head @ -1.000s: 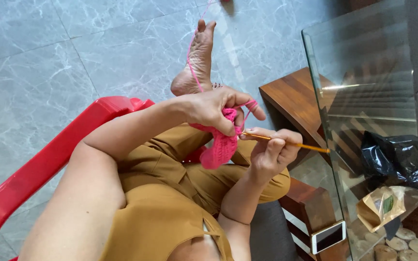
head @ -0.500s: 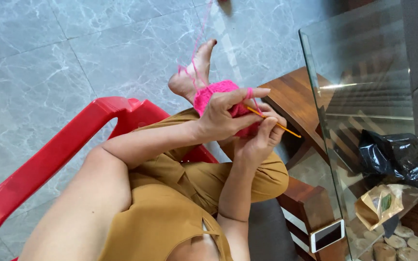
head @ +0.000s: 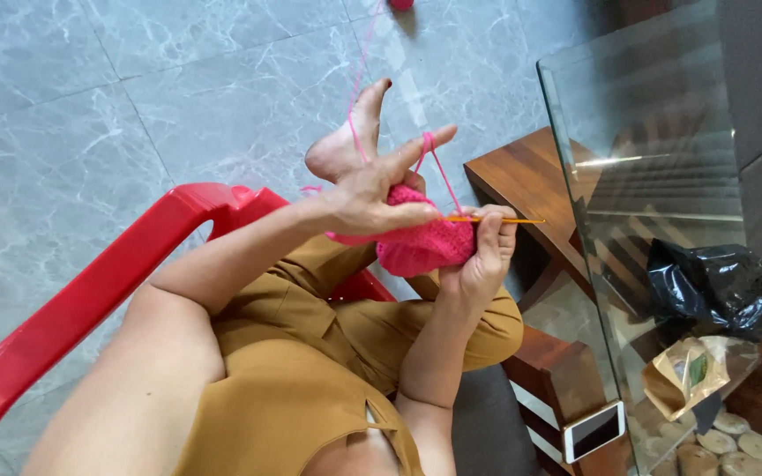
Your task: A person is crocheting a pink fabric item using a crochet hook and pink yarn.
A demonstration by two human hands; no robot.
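Observation:
My left hand point(head: 374, 191) pinches the top of a pink crocheted piece point(head: 423, 245), and pink yarn point(head: 438, 172) loops over its raised forefinger. My right hand point(head: 481, 256) grips a thin orange crochet hook point(head: 497, 219) whose tip points right, its other end in the pink piece. The yarn runs up past my bare foot point(head: 346, 145) toward a red ball of yarn point(head: 401, 3) at the top edge of the floor. Both hands are held above my lap in brown trousers.
I sit in a red plastic chair point(head: 90, 300) on a grey marble floor. To the right stands a glass-topped wooden table point(head: 637, 132) with a black plastic bag point(head: 712, 286), a brown paper bag point(head: 690, 375) and a white phone point(head: 594, 430) near it.
Both hands and the pink piece have come closer together and turned. The left forefinger now sticks up with the yarn stretched over it. The hook lies level instead of slanting down.

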